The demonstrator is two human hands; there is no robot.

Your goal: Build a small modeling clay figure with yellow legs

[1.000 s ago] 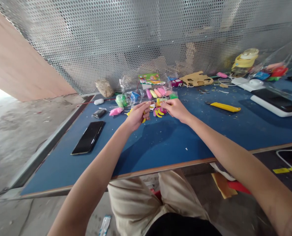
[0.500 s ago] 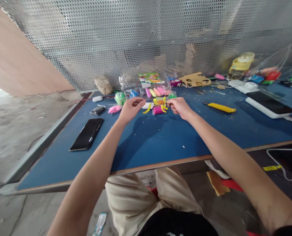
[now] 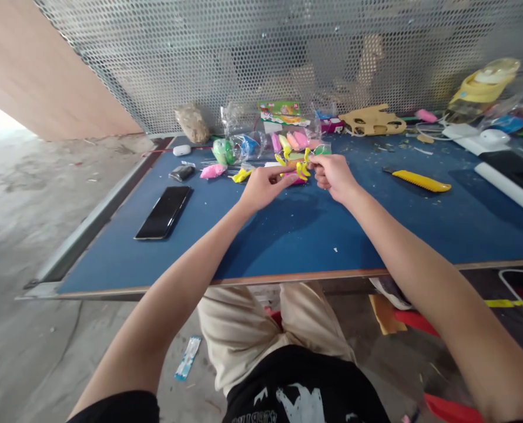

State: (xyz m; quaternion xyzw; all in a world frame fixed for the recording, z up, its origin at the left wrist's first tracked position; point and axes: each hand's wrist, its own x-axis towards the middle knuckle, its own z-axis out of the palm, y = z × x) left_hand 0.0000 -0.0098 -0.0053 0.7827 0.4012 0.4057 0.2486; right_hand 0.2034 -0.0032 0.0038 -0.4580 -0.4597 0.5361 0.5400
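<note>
So the left hand (image 3: 268, 185) has slid over toward the right hand (image 3: 334, 176) since the last frame, and the gap between them has pretty much closed. Nearest bit is the person's black shirt (image 3: 294, 376) and pale trousers (image 3: 226, 335), then the front edge of the blue table (image 3: 288, 247). Black phone (image 3: 163, 212) lies off to the left, yellow-handled cutter (image 3: 422, 180) to the right. Between the hands, near the middle of the table, are the yellow curved pieces (image 3: 302, 170). Right hand has them pinched, thumb against finger. Left finger and thumb point right, straight at them, but honestly I can't tell if they're gripping or just touching. The piece by the right fingertips stands close to upright; another further left slants, top end leaning left. Another yellow bit (image 3: 242, 175) sits just left of the left hand, next to a pink lump (image 3: 213, 171). Behind that, a clear pack (image 3: 290, 141) has pink and yellow sticks in it, a clear bag (image 3: 223, 151) has something green, and against the mesh panel (image 3: 244, 59) there's a bag (image 3: 192, 123) of brownish stuff, plus a yellow-covered bottle (image 3: 468, 97) at far right, contents unclear.
</note>
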